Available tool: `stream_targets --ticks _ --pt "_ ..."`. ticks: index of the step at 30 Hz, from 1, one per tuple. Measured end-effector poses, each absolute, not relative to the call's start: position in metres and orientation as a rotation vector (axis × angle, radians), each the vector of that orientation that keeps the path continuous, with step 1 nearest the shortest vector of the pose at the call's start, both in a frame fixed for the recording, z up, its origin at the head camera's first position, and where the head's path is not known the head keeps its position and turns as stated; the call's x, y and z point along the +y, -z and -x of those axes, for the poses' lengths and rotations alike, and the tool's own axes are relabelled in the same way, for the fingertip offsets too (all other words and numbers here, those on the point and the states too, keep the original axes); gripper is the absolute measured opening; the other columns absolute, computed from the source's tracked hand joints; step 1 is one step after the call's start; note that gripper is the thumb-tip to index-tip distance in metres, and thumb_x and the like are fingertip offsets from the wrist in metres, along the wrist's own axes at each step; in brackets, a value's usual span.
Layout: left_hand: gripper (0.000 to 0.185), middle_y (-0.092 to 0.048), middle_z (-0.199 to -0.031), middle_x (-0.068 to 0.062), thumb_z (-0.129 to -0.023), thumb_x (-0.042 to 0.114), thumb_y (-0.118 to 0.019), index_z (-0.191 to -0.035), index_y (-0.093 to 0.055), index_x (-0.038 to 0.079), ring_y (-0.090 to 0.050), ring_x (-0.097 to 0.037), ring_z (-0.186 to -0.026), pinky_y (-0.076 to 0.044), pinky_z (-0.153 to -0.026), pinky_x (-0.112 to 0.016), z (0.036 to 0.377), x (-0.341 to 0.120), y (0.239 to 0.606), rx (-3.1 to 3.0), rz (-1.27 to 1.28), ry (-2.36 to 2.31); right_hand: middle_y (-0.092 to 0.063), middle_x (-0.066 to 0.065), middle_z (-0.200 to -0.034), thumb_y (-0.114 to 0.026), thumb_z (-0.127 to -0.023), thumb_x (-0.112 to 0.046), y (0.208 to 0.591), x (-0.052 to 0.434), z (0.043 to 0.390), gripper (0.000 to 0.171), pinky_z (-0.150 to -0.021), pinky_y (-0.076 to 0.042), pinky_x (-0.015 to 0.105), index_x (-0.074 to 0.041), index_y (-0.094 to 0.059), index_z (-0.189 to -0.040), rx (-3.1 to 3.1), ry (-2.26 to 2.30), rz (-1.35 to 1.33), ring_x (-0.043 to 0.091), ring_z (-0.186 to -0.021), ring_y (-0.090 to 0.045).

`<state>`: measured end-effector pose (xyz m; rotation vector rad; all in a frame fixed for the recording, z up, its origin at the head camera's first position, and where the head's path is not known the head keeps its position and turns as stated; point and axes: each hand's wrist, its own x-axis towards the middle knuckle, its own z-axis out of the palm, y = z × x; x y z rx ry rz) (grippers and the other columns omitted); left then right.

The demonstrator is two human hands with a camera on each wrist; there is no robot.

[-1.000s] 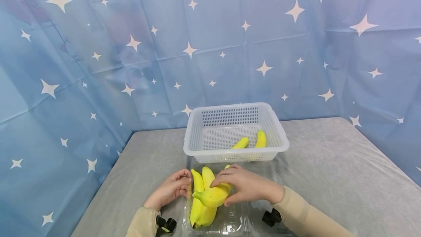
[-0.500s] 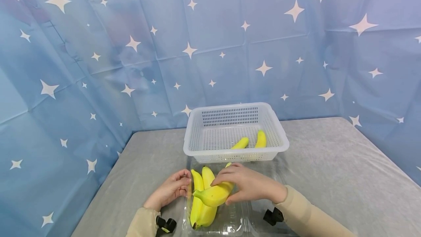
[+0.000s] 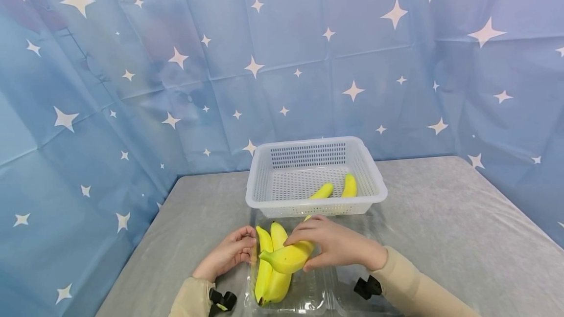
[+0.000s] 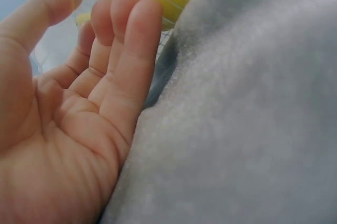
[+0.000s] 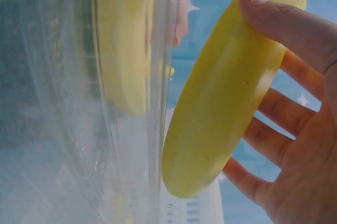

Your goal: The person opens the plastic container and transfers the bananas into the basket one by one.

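In the head view my right hand [image 3: 332, 243] grips a yellow banana [image 3: 286, 260] between thumb and fingers, its stem pointing left. The right wrist view shows this banana [image 5: 226, 92] at the clear wall of a plastic clamshell box [image 3: 308, 290], with the fingers behind it. Below it in the box, two more bananas [image 3: 263, 278] lie side by side, partly covered by the held one. My left hand [image 3: 231, 253] stays at the box's left edge, fingers loosely bent. In the left wrist view its palm [image 4: 73, 124] shows bare, with yellow fruit beyond the fingertips.
A white perforated basket [image 3: 317, 203] stands behind the box, with two bananas [image 3: 349, 186] visible inside. The box's clear lid [image 3: 359, 302] lies folded out to the right. A grey cloth [image 3: 445, 209] covers the table, and a blue star-patterned curtain [image 3: 291, 38] hangs behind.
My right hand has moved slightly up and to the right with the banana. The left hand, box and basket have stayed in place.
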<state>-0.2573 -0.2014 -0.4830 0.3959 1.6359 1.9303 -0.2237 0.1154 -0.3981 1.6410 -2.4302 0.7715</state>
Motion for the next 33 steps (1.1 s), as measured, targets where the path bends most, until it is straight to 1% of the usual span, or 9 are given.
stream_targets --ticks 8,13,22,28,33 --pt "0.005 -0.052 -0.081 -0.002 -0.099 0.004 -0.047 -0.102 -0.048 0.009 -0.058 -0.011 -0.065 -0.054 -0.064 -0.027 0.2572 -0.2012 0.483 1.655 -0.379 -1.92 -0.06 -0.011 -0.125 -0.081 -0.074 -0.036 0.3961 0.1176 0.2241 0.059 -0.099 -0.039 0.037 -0.02 -0.061 -0.127 -2.479 -0.738 -1.57 0.01 -0.116 -0.052" --pt "0.005 -0.052 -0.08 -0.002 -0.099 0.005 -0.049 -0.102 -0.047 0.009 -0.058 -0.011 -0.065 -0.054 -0.064 -0.027 0.2571 -0.2012 0.4833 1.643 -0.388 -1.928 -0.059 -0.011 -0.127 -0.08 -0.074 -0.039 0.3949 0.119 0.2246 0.06 -0.101 -0.039 0.039 -0.021 -0.06 -0.128 -2.511 -0.705 -1.541 0.013 -0.118 -0.051" --pt "0.005 -0.053 -0.08 -0.002 -0.099 0.005 -0.049 -0.102 -0.047 0.008 -0.058 -0.011 -0.065 -0.055 -0.064 -0.028 0.2578 -0.2006 0.4829 1.651 -0.385 -1.929 -0.061 -0.007 -0.124 -0.081 -0.074 -0.036 0.3936 0.1229 0.2272 0.059 -0.097 -0.042 0.039 -0.018 -0.061 -0.126 -2.372 -0.745 -1.581 0.015 -0.115 -0.054" --pt "0.005 -0.053 -0.079 -0.002 -0.099 0.004 -0.047 -0.102 -0.047 0.009 -0.059 -0.012 -0.065 -0.055 -0.064 -0.027 0.2579 -0.2011 0.4837 1.651 -0.386 -1.927 -0.061 -0.006 -0.124 -0.08 -0.075 -0.037 0.3919 0.1236 0.2273 0.058 -0.097 -0.043 0.039 -0.018 -0.061 -0.127 -2.359 -0.745 -1.588 0.015 -0.114 -0.054" --pt "0.005 -0.053 -0.079 -0.002 -0.099 0.006 -0.049 -0.103 -0.047 0.008 -0.059 -0.012 -0.065 -0.054 -0.064 -0.027 0.2577 -0.2011 0.4833 1.65 -0.39 -1.927 -0.061 -0.005 -0.124 -0.08 -0.076 -0.038 0.3907 0.1239 0.2268 0.057 -0.097 -0.043 0.039 -0.018 -0.061 -0.126 -2.367 -0.752 -1.585 0.016 -0.114 -0.054"
